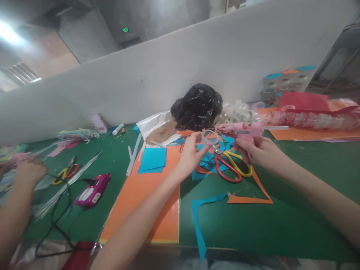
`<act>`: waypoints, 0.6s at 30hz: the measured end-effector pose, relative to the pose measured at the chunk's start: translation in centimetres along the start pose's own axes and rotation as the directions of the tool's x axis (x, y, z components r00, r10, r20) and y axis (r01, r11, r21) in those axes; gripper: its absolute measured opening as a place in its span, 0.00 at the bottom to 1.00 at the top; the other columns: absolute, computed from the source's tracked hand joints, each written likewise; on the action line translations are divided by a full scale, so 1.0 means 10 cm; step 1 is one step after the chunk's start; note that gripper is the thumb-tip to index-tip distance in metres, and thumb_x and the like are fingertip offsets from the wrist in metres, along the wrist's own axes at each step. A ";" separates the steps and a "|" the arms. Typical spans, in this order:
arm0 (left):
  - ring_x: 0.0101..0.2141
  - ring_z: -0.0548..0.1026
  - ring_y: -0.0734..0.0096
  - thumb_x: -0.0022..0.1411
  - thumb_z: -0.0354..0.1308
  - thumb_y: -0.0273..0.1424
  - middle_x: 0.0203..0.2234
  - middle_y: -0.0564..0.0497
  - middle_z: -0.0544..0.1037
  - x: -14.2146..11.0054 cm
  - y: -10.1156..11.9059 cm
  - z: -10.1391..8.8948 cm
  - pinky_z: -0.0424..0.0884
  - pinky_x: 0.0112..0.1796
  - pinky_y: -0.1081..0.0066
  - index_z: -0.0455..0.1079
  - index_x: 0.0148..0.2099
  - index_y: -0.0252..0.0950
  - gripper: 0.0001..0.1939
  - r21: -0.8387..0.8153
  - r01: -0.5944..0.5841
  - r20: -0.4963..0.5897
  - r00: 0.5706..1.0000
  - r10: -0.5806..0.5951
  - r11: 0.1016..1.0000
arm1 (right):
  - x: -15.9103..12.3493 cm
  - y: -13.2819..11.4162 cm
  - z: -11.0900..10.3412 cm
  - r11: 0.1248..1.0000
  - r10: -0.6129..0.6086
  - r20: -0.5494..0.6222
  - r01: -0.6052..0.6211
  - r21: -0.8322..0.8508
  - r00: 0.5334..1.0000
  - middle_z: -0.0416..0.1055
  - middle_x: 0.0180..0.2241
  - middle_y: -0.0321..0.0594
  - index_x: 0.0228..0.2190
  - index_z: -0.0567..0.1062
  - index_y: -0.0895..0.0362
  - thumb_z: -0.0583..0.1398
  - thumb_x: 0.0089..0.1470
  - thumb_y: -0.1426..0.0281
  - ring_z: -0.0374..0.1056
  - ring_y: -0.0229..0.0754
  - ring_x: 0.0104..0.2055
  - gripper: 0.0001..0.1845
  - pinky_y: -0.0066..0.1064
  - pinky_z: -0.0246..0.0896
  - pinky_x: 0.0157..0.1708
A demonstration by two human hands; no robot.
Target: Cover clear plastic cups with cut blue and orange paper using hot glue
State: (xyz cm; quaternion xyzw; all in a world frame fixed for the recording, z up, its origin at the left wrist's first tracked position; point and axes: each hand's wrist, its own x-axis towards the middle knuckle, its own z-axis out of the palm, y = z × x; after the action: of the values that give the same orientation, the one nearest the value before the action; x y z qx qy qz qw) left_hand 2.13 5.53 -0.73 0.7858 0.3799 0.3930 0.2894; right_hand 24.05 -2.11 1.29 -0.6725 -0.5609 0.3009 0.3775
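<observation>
My left hand (191,153) pinches a small clear plastic cup (210,137) by its edge, above the scraps at the middle of the table. In my right hand (254,148) is a pink hot glue gun (243,129), its nozzle pointing left toward the cup and a clear glue stick (277,128) poking out of its back. The nozzle looks close to the cup; whether they touch I cannot tell. Below lie scissors (228,168) with one red and one yellow handle, on blue paper scraps (206,159). A stack of blue paper squares (152,159) rests on orange sheets (140,206) to the left.
A black plastic bag (198,107) and clear cups (239,110) stand against the white partition (157,75). At right lies a row of nested cups (315,119). On the left are a purple power bank (93,190) with a black cable, more scissors (66,173) and another person's hand (29,172).
</observation>
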 end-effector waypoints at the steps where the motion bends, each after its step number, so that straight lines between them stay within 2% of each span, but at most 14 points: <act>1: 0.54 0.74 0.60 0.68 0.61 0.35 0.53 0.44 0.76 0.00 0.00 0.01 0.69 0.49 0.64 0.66 0.54 0.38 0.15 0.002 -0.003 -0.001 1.000 0.003 1.000 | 0.01 0.02 0.00 1.000 0.000 0.004 0.000 -0.007 1.000 0.69 0.14 0.41 0.13 0.66 0.51 0.54 0.50 0.40 0.63 0.41 0.22 0.31 0.36 0.61 0.31; 6: 0.53 0.74 0.59 0.68 0.62 0.37 0.52 0.45 0.77 0.00 0.01 0.01 0.69 0.50 0.63 0.66 0.54 0.40 0.15 0.024 -0.017 0.000 1.000 0.017 1.000 | 0.02 0.05 0.01 0.999 -0.003 0.000 0.003 -0.046 1.000 0.68 0.13 0.42 0.10 0.64 0.51 0.54 0.52 0.41 0.64 0.41 0.21 0.33 0.37 0.61 0.32; 13: 0.52 0.74 0.60 0.68 0.62 0.37 0.51 0.45 0.77 0.01 0.02 0.01 0.69 0.49 0.63 0.66 0.54 0.40 0.15 0.033 -0.033 -0.007 0.999 0.033 0.999 | 0.03 0.07 0.02 0.998 -0.022 -0.004 0.022 0.058 1.000 0.69 0.13 0.38 0.20 0.71 0.53 0.56 0.53 0.43 0.63 0.39 0.19 0.28 0.35 0.59 0.28; 18: 0.52 0.74 0.60 0.68 0.62 0.37 0.51 0.45 0.78 0.01 0.00 0.02 0.68 0.47 0.64 0.66 0.55 0.40 0.17 0.045 -0.032 -0.013 0.999 0.032 0.999 | 0.02 0.07 0.01 1.000 -0.022 0.004 0.022 0.023 1.000 0.68 0.12 0.39 0.15 0.68 0.52 0.55 0.53 0.42 0.63 0.40 0.20 0.30 0.36 0.59 0.31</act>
State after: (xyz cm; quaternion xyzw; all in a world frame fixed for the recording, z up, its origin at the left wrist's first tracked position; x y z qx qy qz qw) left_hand 2.29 5.57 -0.82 0.7953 0.3780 0.3944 0.2629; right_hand 24.34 -1.95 0.64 -0.6615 -0.5655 0.3044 0.3873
